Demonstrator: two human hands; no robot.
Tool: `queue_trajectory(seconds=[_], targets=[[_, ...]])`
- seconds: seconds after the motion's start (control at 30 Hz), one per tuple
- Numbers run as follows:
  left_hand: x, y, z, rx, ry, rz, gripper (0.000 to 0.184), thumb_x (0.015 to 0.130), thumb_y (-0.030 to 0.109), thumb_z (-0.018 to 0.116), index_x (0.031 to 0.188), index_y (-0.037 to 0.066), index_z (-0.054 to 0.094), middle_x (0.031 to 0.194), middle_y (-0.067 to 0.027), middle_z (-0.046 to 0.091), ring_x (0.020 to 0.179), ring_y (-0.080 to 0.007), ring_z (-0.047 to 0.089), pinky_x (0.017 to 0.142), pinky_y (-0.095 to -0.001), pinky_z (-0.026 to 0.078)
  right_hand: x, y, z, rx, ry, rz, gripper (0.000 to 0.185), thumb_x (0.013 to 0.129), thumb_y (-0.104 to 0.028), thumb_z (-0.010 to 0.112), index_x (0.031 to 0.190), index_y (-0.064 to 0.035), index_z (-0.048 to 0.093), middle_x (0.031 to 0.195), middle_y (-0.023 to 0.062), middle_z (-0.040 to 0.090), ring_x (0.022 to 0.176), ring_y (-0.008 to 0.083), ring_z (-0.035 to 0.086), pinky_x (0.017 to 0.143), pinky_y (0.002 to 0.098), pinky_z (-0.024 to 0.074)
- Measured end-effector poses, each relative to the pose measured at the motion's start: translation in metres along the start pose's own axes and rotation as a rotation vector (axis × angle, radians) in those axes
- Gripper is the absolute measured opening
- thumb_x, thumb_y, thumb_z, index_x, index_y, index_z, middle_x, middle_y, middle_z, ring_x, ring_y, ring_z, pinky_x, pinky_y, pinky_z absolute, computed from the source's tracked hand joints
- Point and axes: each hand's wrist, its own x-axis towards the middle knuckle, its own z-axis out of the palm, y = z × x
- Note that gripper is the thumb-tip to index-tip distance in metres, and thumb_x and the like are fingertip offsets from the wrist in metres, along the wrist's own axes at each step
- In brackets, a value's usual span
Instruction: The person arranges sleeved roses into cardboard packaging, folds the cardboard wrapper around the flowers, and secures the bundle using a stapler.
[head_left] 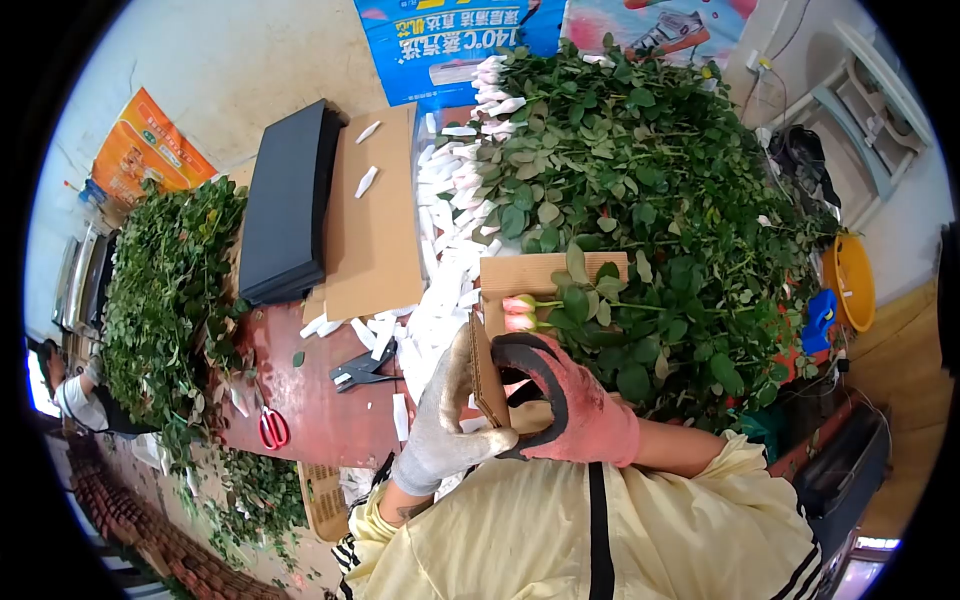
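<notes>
My left hand [450,415], in a grey-white glove, grips a folded piece of brown cardboard [486,375] from its left side. On the other side my right hand [570,400], in a red and black glove, curls its fingers round the same cardboard. Two pink rose heads [520,313] with green leaves lie just above my hands, on a corrugated cardboard sheet [553,268]. Many small white sleeves [450,260] are heaped to the left of the roses. A black stapler-like tool [365,370] rests left of my left hand.
Leafy stems [630,150] are piled at the right, another heap [170,290] at the left. Dark flat sheets [290,205] are stacked beside brown cardboard [375,230]. Red scissors [272,428] lie near the table's front edge. A yellow basin [853,283] stands far right; a person's arm [85,380] shows far left.
</notes>
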Motion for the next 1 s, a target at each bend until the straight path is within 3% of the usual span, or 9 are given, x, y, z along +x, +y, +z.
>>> queue_trajectory(seconds=[0.2,0.4,0.47,0.53,0.57,0.67,0.8,0.87,1.0], targets=[[-0.021,-0.015,-0.025,-0.130,0.087,-0.035,0.064,0.072,0.009,0.063,0.130,-0.006,0.039,0.121,-0.0137,0.053,0.112,-0.0221,0.052,0.095,-0.0354,0.042,-0.018,0.015,0.001,0.256,0.058,0.048,0.078,0.061,-0.018,0.080,0.127,-0.0015,0.043,0.131,0.0142,0.043,0.106,0.0255,0.057,0.086,0.0356,0.0478],[-0.063,-0.021,-0.062,0.007,0.377,0.184,0.050,0.086,0.027,0.062,0.121,-0.005,0.045,0.114,-0.0092,0.055,0.103,-0.0190,0.054,0.088,-0.0334,0.044,-0.040,0.021,-0.043,-0.331,0.370,0.242,0.048,0.064,-0.016,0.073,0.110,-0.0120,0.061,0.120,0.0125,0.053,0.107,0.0324,0.051,0.090,0.0432,0.0423],[-0.071,-0.031,-0.105,0.300,0.595,0.129,0.050,0.087,0.023,0.060,0.126,-0.003,0.042,0.117,-0.0100,0.052,0.105,-0.0191,0.052,0.091,-0.0338,0.043,-0.033,0.046,-0.077,-0.557,0.454,-0.341,0.047,0.061,-0.015,0.074,0.106,-0.0114,0.061,0.118,0.0127,0.052,0.105,0.0357,0.050,0.087,0.0480,0.0422],[-0.063,-0.035,-0.144,0.484,0.682,0.027,0.049,0.089,0.018,0.057,0.130,-0.001,0.038,0.122,-0.0119,0.050,0.109,-0.0200,0.051,0.094,-0.0344,0.041,-0.020,0.024,-0.095,-0.709,0.277,-0.366,0.047,0.060,-0.017,0.075,0.105,-0.0110,0.061,0.117,0.0135,0.052,0.103,0.0367,0.050,0.085,0.0490,0.0425],[-0.049,-0.042,-0.155,1.345,0.849,0.234,0.046,0.090,0.014,0.055,0.130,-0.001,0.038,0.126,-0.0132,0.049,0.112,-0.0208,0.049,0.095,-0.0332,0.041,-0.019,0.015,-0.099,-0.863,0.109,-0.391,0.047,0.059,-0.018,0.075,0.103,-0.0107,0.060,0.116,0.0143,0.051,0.101,0.0377,0.050,0.083,0.0501,0.0429],[-0.032,-0.025,-0.112,0.914,0.617,0.355,0.046,0.091,0.029,0.053,0.125,-0.002,0.046,0.113,-0.0123,0.056,0.094,-0.0178,0.055,0.080,-0.0302,0.045,-0.022,0.033,-0.086,-0.887,0.129,-0.496,0.047,0.059,-0.022,0.076,0.101,-0.0091,0.060,0.111,0.0152,0.052,0.099,0.0370,0.050,0.083,0.0478,0.0427],[-0.018,-0.037,-0.018,0.148,-0.075,-0.088,0.036,0.087,0.031,0.062,0.102,-0.002,0.059,0.086,-0.0043,0.060,0.076,-0.0124,0.057,0.069,-0.0269,0.048,-0.011,0.041,-0.042,-0.695,0.190,-0.609,0.046,0.062,-0.024,0.075,0.102,-0.0060,0.060,0.111,0.0159,0.052,0.100,0.0345,0.052,0.088,0.0440,0.0423],[-0.011,-0.044,-0.001,0.092,-0.017,-0.172,0.035,0.087,0.033,0.062,0.097,-0.001,0.059,0.079,-0.0017,0.057,0.069,-0.0094,0.053,0.062,-0.0243,0.045,-0.008,0.039,-0.041,-0.711,0.141,-0.692,0.045,0.065,-0.021,0.073,0.105,-0.0042,0.059,0.114,0.0162,0.052,0.101,0.0344,0.052,0.090,0.0431,0.0417],[-0.001,-0.066,-0.009,0.150,0.048,-0.195,0.037,0.087,0.037,0.062,0.086,0.001,0.059,0.067,0.0022,0.053,0.054,-0.0046,0.045,0.050,-0.0207,0.040,-0.011,0.049,-0.056,0.413,0.270,0.278,0.058,0.072,0.004,0.057,0.128,-0.0013,0.044,0.127,0.0064,0.050,0.103,0.0115,0.051,0.094,0.0263,0.0391]])
